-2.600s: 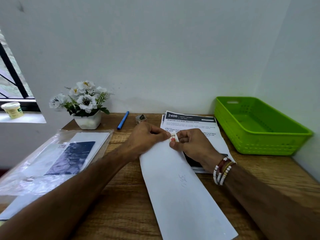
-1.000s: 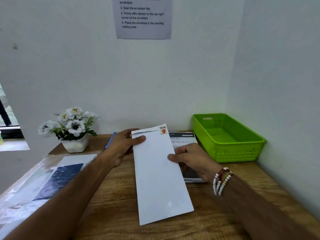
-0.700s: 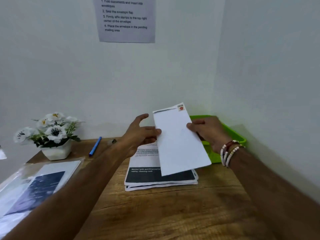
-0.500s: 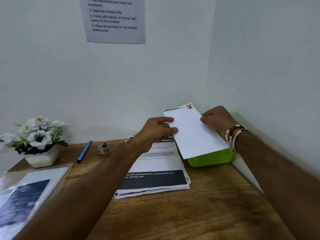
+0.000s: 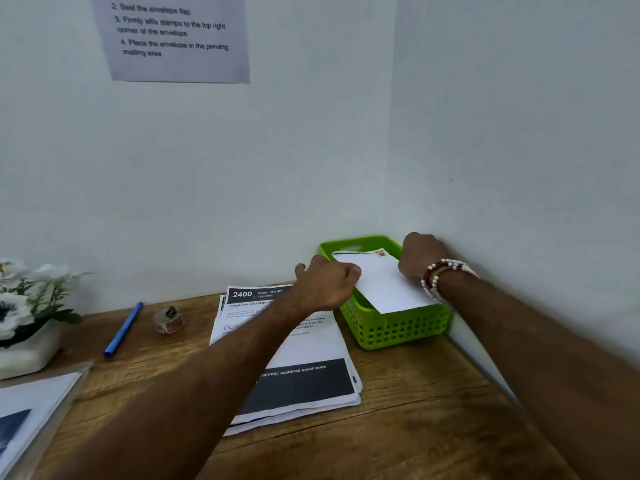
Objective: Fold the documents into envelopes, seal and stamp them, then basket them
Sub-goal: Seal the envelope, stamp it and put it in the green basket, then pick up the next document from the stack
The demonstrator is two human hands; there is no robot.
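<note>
1. Wooden surface (image 5: 415,431). At 8 o'clock, a clear plastic sleeve (image 5: 38,400) with printed sheets inside, cut off by the frame edge.
2. At 12 o'clock near, a stack of documents (image 5: 311,386) lies flat. White pages, black header reading "2400", black band at the near end. The left forearm crosses over it.
3. At 10 o'clock, a blue pen (image 5: 123,329), with a small tape roll (image 5: 168,319) just beside it. White flowers in a white pot (image 5: 24,327) at 9 o'clock.
4. At 1 o'clock, a green basket (image 5: 394,329) with perforated walls, in the wall corner and just beside the documents.
5. Envelope (image 5: 384,287) is over the basket, plain white and long, face up. Its long axis runs 5 to 11 o'clock and the near short end sits over the near rim. Resting on the rim or not: cannot tell.
6. Stamp (image 5: 381,253) is small and reddish, on the far right corner. The stamped end points away, toward 11 o'clock.
7. Left hand (image 5: 325,285) is curled, pinching the envelope's left long edge.
8. Right hand (image 5: 420,256) is curled on the right long edge by the stamp. Fingertips are hidden; bead bracelets (image 5: 440,275) on the wrist.
9. Far at 11 o'clock, a notice (image 5: 176,39) on the wall with numbered steps.
</note>
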